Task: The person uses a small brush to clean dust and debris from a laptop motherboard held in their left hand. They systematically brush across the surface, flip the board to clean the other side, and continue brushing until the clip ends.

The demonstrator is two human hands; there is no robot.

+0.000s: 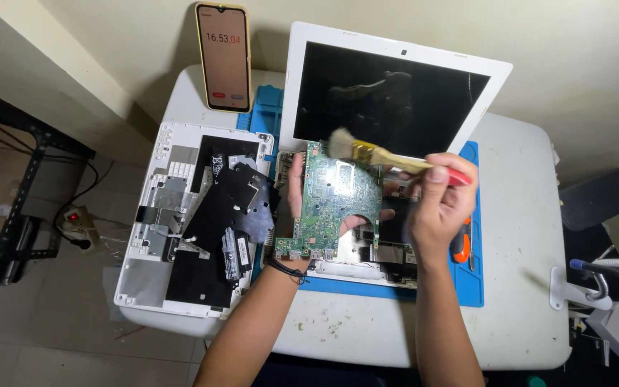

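My left hand point(296, 193) holds a green laptop circuit board point(331, 204) upright over the opened white laptop base point(352, 272), fingers behind the board. My right hand point(438, 204) grips a paintbrush point(388, 156) with a red handle and pale bristles, and the bristles touch the board's upper edge. The white laptop's dark screen point(388, 97) stands open behind the board.
A removed white keyboard cover with black sheet point(195, 222) lies at the left on the white table point(524, 236). A phone point(223, 57) showing a timer leans on the wall. A blue mat point(471, 287) lies under the laptop, with an orange tool point(460, 247) on it.
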